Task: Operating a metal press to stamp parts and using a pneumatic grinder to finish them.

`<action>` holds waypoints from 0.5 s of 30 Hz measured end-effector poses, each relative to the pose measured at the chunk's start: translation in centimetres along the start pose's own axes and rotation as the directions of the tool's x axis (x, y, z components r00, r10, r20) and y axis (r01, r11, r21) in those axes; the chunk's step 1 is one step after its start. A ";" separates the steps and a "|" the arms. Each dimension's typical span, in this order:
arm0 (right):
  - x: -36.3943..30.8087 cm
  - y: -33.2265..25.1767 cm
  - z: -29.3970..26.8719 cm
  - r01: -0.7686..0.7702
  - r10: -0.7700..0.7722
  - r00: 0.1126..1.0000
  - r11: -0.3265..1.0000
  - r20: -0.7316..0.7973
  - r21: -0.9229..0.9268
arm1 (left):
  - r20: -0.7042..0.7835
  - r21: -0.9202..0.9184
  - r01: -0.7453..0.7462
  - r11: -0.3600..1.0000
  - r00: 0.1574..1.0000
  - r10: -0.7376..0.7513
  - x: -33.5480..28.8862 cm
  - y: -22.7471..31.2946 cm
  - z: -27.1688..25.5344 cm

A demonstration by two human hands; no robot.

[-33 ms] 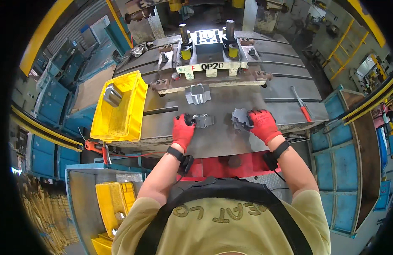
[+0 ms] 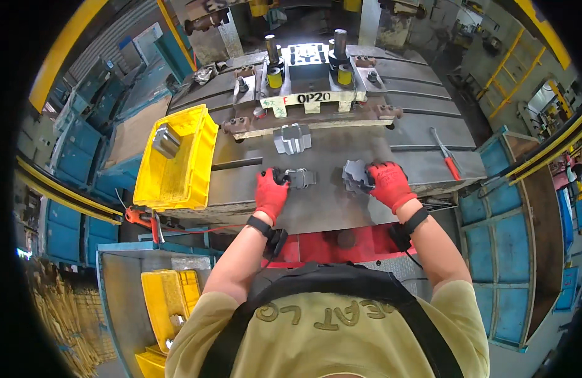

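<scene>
Both hands wear red gloves and rest on a grey steel press table (image 2: 328, 211). My left hand (image 2: 270, 192) grips a small grey stamped metal part (image 2: 300, 178) lying flat on the table. My right hand (image 2: 389, 183) is closed over the right side of a small stack of similar grey metal parts (image 2: 352, 175). Another grey part (image 2: 292, 138) lies farther away, just in front of the die fixture (image 2: 310, 94) with its two upright posts and yellow collars.
A yellow bin (image 2: 177, 160) holding one metal part (image 2: 166, 140) sits at the table's left. A red-handled tool (image 2: 447, 156) lies at the right. Blue cabinets (image 2: 514, 252) stand right, more yellow bins (image 2: 167, 309) lower left, and a red hand tool (image 2: 138, 217) hangs below the table edge.
</scene>
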State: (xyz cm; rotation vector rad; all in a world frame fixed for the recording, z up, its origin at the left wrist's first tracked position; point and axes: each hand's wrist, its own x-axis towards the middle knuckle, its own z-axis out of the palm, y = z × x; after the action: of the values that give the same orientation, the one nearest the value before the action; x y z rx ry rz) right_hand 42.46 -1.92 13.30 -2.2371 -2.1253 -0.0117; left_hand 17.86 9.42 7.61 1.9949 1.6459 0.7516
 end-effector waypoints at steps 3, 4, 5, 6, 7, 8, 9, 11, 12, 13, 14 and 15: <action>0.7 -0.1 -1.1 -0.036 0.030 0.994 0.998 0.108 0.054 | -0.001 -0.013 -0.021 1.000 1.000 0.021 0.2 -0.5 0.8; 0.8 0.2 -0.9 -0.040 0.033 0.994 0.997 0.108 0.071 | -0.007 -0.015 -0.041 0.999 0.999 0.041 0.3 -0.7 1.1; 0.9 0.3 -0.7 -0.044 0.034 0.994 0.995 0.107 0.088 | -0.014 -0.017 -0.060 0.998 0.998 0.059 0.3 -0.9 1.3; 0.8 0.4 -0.4 -0.025 0.022 0.999 0.998 0.043 0.060 | -0.022 -0.046 -0.055 0.997 0.998 0.054 0.3 -1.0 1.4; 0.5 0.3 0.1 -0.007 0.007 1.000 1.000 -0.021 0.030 | -0.031 -0.074 -0.050 0.996 0.998 0.048 0.2 -1.2 1.4; 0.4 0.2 0.3 0.011 -0.011 0.996 1.000 -0.085 -0.001 | -0.040 -0.102 -0.045 0.994 0.998 0.041 0.1 -1.5 1.3; 0.3 0.1 0.4 0.008 -0.008 0.998 1.000 -0.067 0.000 | -0.045 -0.135 -0.047 0.990 0.998 0.042 -0.2 -1.5 1.1; 0.3 -0.1 0.5 0.003 -0.003 1.000 1.000 -0.031 0.002 | -0.057 -0.200 -0.051 0.978 0.998 0.041 -0.7 -1.6 0.6; 0.4 -0.1 0.7 0.016 -0.015 1.000 1.000 -0.020 0.012 | -0.083 -0.220 -0.101 0.970 0.993 0.085 -0.8 -1.7 0.3; 0.7 -0.1 1.1 0.028 -0.028 1.000 0.999 -0.009 0.023 | -0.093 -0.219 -0.113 0.969 0.991 0.095 -1.0 -1.8 0.0; 1.0 0.2 1.4 0.047 -0.047 0.999 0.998 0.007 0.043 | -0.103 -0.218 -0.125 0.968 0.989 0.104 -1.3 -1.8 -0.4; 1.3 0.4 1.6 0.067 -0.069 0.997 0.996 0.023 0.064 | -0.115 -0.217 -0.134 0.967 0.987 0.111 -1.5 -1.8 -1.0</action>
State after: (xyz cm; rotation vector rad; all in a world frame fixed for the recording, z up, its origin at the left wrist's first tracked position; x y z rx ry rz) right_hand 42.86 -0.56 11.73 -2.1409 -2.1817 0.0796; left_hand 15.66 8.28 6.98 1.9376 1.4293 1.0519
